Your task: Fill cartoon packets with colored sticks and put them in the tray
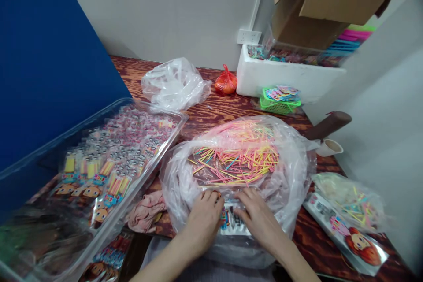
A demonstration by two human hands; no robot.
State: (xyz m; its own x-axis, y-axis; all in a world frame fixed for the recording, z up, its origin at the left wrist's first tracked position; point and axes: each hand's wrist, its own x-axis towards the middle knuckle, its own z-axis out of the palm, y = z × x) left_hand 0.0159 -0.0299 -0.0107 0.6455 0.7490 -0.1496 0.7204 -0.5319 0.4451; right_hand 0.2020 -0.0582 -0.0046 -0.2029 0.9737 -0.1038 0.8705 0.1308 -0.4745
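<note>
A wide container lined with a clear plastic bag (178, 180) is in front of me, holding many thin pink and yellow sticks (244, 158), a few of them blue. At its near side lies a small printed packet (229, 218) with a silvery, shiny face. My left hand (206, 209) is closed at the packet's left edge, its fingers bent and close together. At the right edge my right hand (257, 211) rests with thumb and fingers apart, the thumb over the packet. The fingertips of both hands are partly hidden.
On the left, a clear plastic tub (158, 154) holds many filled packets (109, 176). A pink cloth (147, 211) lies between tub and bag. Printed film (350, 233), a paper cup (329, 147) and a green basket (279, 103) are on the right. A white foam box (287, 77) stands behind.
</note>
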